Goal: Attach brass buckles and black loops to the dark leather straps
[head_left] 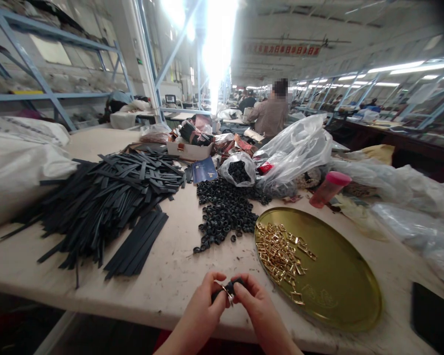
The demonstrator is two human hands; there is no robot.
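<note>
At the table's front edge, my left hand (pixel 205 308) and my right hand (pixel 258 303) meet with fingers pinched. Between them is a small gold buckle (pixel 228 294) with a black strap (pixel 229 286) at it; both hands grip the strap, and my fingers hide much of it. Right of my hands, a round gold tray (pixel 340 276) bears a heap of gold buckles (pixel 281 249). Beyond my hands lies a pile of small black loops (pixel 222 212). Long flat black strips (pixel 118 192) are heaped on the left, with a neater bundle (pixel 136 244) in front of them.
A clear plastic bag (pixel 240 170) with black loops lies open behind the pile, beside a blue card (pixel 204 170). A pink-lidded container (pixel 329 189) stands behind the tray. A dark flat object (pixel 434 315) lies at the right edge, and a white sack (pixel 18 172) at the left.
</note>
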